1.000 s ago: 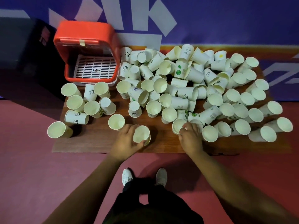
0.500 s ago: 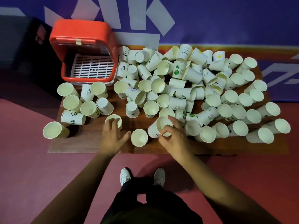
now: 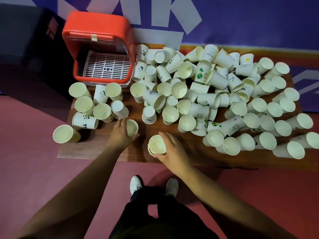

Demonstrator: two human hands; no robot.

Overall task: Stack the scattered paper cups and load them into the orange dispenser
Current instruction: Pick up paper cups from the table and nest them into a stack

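Paper cup (image 3: 156, 144) nearest the front edge of the wooden table (image 3: 195, 153) sits in the right hand (image 3: 170, 148), fingers curled round it; a second rim seems to show below, so it may be two nested. Just beyond, the left hand (image 3: 120, 133) grasps an upright cup (image 3: 132, 127). Farther back, a small cluster (image 3: 103, 112) stands at the left and a tumbled heap (image 3: 203, 94) spreads right. At the far left, the orange dispenser (image 3: 96, 31) stands open.
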